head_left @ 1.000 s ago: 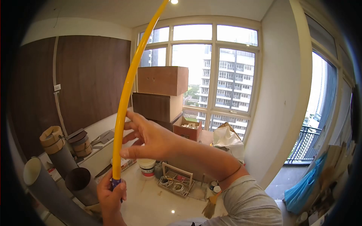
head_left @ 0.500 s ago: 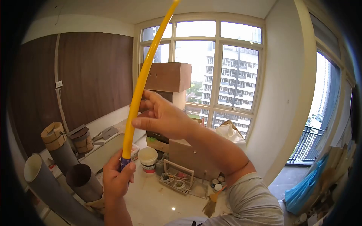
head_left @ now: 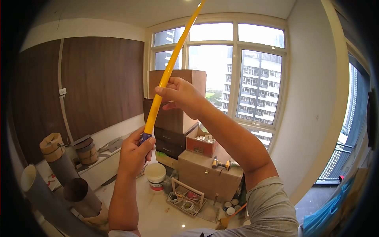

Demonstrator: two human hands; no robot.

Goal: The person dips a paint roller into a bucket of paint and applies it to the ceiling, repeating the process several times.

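Note:
A long, smooth yellow pole rises at a slant from the middle of the head view to the top edge, leaning right. Its lower end has a dark blue patterned part, mostly covered by my left hand, whose fingers are wrapped round it. Higher up, my right hand has its thumb and fingers closed about the yellow shaft. The far tip of the pole lies at the top border of the view.
Below stand a white bucket, a wooden tool caddy and a brown chest with a power drill on it. Rolled sheets stand at left. Stacked cabinets are before the window. A blue sheet hangs at right.
Both hands and the pole have moved up and right in view. My right hand, looser beside the pole before, is now closed round it. The view has tilted slightly.

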